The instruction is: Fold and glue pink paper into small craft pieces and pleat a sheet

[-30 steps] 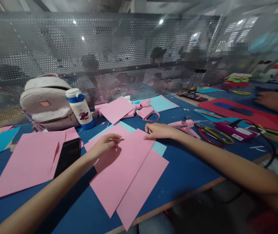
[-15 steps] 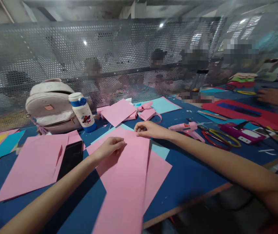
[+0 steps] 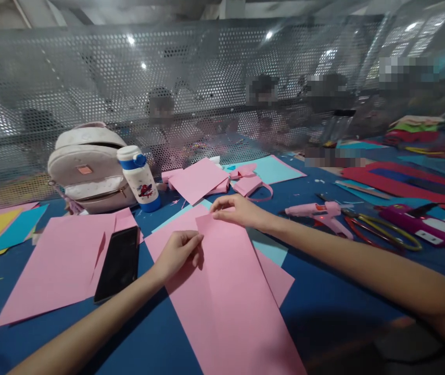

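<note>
A pink paper sheet [image 3: 230, 291] lies lengthwise toward me on the blue table [image 3: 323, 307], on top of other pink and light blue sheets. My left hand [image 3: 177, 250] pinches the sheet's far left edge, fingers closed on it. My right hand [image 3: 236, 210] pinches the sheet's far edge just beyond, fingers closed on the paper. A fold line runs down the sheet.
A black phone [image 3: 118, 263] lies on a large pink sheet [image 3: 54, 265] at left. Behind stand a white backpack [image 3: 87, 169] and a water bottle [image 3: 140, 177]. A pink glue gun [image 3: 318, 212], scissors [image 3: 382, 229] and red paper [image 3: 402, 182] are at right. A perforated metal screen [image 3: 206, 78] backs the table.
Both hands have turned the top pink sheet from a diagonal lie to point toward me and drawn it nearer; the pinch moved to its far edge.
</note>
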Tool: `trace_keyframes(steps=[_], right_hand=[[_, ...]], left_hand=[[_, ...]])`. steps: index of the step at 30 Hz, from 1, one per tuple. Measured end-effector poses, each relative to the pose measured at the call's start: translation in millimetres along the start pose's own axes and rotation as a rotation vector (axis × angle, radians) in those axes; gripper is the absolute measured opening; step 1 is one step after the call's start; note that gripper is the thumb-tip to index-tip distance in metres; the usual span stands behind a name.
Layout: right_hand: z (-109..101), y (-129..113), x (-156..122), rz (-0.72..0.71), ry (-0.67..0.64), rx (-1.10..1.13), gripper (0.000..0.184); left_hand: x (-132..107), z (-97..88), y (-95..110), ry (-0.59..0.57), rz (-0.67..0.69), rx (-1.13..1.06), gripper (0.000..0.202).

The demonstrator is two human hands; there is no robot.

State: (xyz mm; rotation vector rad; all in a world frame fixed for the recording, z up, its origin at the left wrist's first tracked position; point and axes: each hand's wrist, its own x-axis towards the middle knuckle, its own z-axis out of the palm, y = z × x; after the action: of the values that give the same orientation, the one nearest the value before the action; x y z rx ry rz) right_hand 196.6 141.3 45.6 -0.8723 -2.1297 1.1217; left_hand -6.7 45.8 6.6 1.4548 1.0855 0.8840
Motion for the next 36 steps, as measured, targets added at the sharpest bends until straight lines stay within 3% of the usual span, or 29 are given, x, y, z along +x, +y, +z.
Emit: trace_keyframes(steps=[3,7,10,23,36], right_hand=[[8.8,2.7,-5.6,0.043,0.064,0.120,0.031],[22.2,16.2,-17.6,0.206,0.053,0.650,0.039],[28.7,29.6,-23.2,0.270,0.023,0.838,0.038],[25.0,48.1,-24.2,0.321,-0.039,0.809,0.045],[26.6,42.7,-24.5,0.311,-0.044,0.810,0.043]], left_hand=[[-1.6,-3.6,-5.1,0.028,-0.026,-0.058,0.050],[-6.0,-9.5,-10.8,0.110,-0.032,-0.161,0.049],[-8.4,-12.3,-12.5,0.152,-0.035,-0.215,0.047],[-6.8,-15.1,-13.8,0.113,-0.049,-0.231,0.046],[-8.9,-14.3,-13.3,0.127,-0.049,-0.212,0.048]])
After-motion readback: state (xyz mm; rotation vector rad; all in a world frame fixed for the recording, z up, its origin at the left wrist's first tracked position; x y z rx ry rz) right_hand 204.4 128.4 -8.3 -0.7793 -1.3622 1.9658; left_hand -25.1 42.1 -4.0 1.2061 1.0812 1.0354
